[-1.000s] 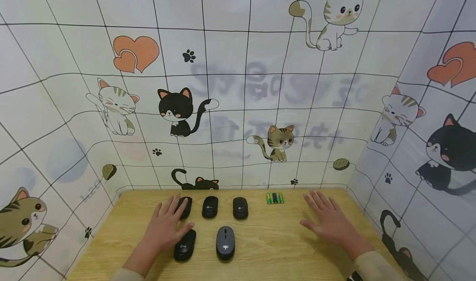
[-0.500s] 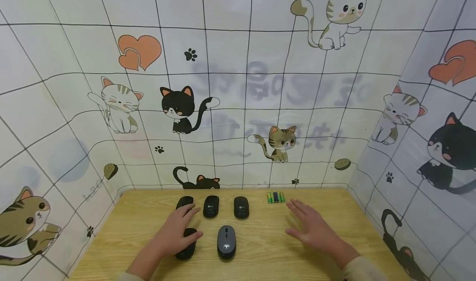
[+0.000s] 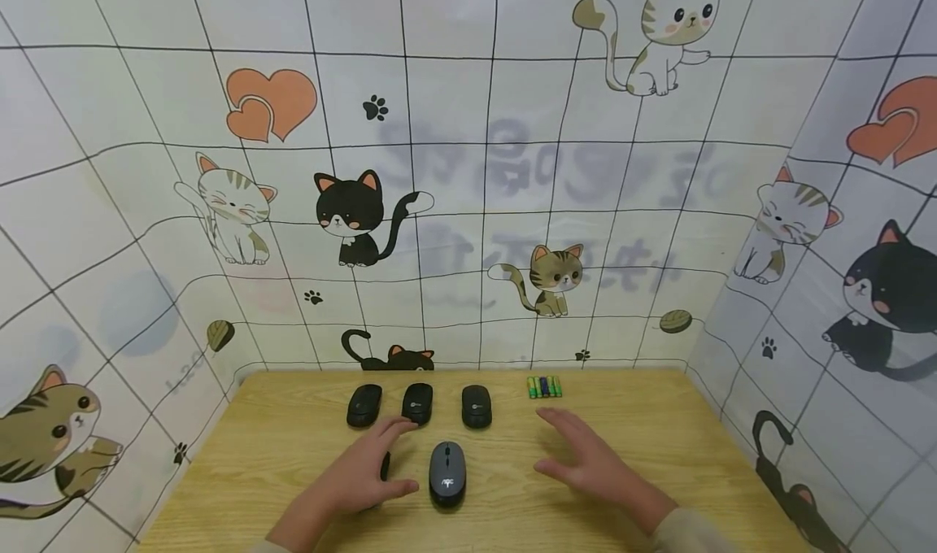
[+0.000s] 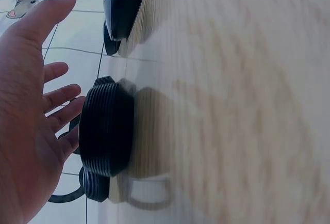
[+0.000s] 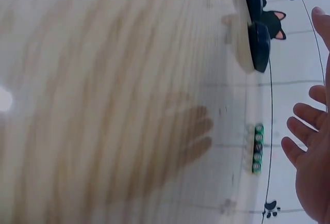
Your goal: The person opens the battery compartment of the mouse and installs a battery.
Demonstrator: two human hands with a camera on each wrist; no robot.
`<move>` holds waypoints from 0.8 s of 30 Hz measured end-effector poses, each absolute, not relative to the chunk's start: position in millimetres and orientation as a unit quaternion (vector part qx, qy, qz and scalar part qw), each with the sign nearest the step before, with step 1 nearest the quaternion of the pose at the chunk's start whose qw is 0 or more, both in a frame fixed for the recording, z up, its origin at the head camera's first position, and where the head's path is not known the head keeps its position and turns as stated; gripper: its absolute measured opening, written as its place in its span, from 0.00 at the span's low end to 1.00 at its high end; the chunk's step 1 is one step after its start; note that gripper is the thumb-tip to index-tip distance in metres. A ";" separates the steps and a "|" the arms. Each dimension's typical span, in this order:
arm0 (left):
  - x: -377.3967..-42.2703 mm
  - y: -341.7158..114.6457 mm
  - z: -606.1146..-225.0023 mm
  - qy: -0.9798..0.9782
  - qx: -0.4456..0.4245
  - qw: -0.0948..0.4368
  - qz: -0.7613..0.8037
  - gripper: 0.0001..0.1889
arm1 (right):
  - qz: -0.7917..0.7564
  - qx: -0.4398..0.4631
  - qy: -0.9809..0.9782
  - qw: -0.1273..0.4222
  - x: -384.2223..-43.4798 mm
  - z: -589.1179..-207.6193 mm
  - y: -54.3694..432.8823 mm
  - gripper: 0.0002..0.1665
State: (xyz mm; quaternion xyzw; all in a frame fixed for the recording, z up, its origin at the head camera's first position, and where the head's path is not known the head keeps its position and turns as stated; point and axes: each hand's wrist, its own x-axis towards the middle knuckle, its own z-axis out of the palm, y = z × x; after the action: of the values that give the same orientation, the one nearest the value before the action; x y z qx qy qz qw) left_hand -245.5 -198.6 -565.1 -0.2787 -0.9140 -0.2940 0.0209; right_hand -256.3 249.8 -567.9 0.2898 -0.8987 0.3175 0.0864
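Observation:
In the head view my left hand (image 3: 359, 473) hovers over a black computer mouse (image 3: 384, 465), which it mostly hides. The left wrist view shows the ribbed side of a black mouse (image 4: 107, 128) close beside the fingers, which are spread and hold nothing. Just right of that hand lies a grey mouse (image 3: 447, 480) with a black base. My right hand (image 3: 596, 465) is held above the table, fingers extended and grasping nothing. Beyond its fingertips, a row of several green batteries (image 3: 544, 387), one dark blue among them, lies on the wood.
Along the back of the wooden table (image 3: 512, 512) lie three more black mice: a left one (image 3: 363, 406), a middle one (image 3: 417, 403) and a right one (image 3: 477, 407). A white cat-patterned sheet (image 3: 454, 171) rises behind the table and along both sides.
Both hands have moved inward and nearer the table's front: the left one rightward, the right one leftward. The back-left mouse is uncovered now. The mice and batteries have stayed put.

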 end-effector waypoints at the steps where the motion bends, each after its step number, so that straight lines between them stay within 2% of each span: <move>1: -244.9 -196.9 -565.0 -0.912 -0.278 0.017 -0.300 0.45 | 0.329 0.289 -0.896 0.079 -255.4 -567.6 246.3 0.49; 10: -241.6 -179.3 -567.3 -0.910 -0.286 -0.012 -0.301 0.49 | 0.377 0.314 -0.871 0.019 -250.5 -570.4 213.4 0.44; 17: -236.5 -167.1 -562.0 -0.904 -0.299 -0.027 -0.304 0.47 | 0.416 0.309 -0.854 -0.043 -246.0 -575.7 184.9 0.45; 24: -234.2 -155.9 -560.3 -0.902 -0.298 -0.054 -0.308 0.46 | 0.414 0.325 -0.848 -0.057 -236.9 -572.7 155.6 0.47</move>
State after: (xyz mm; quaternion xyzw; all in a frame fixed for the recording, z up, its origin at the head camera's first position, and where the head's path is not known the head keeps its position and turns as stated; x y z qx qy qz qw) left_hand -234.2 -155.9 -560.3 -0.2980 -0.9020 -0.3077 -0.0542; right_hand -236.9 155.6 -572.7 0.3248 -0.8484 0.4141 -0.0568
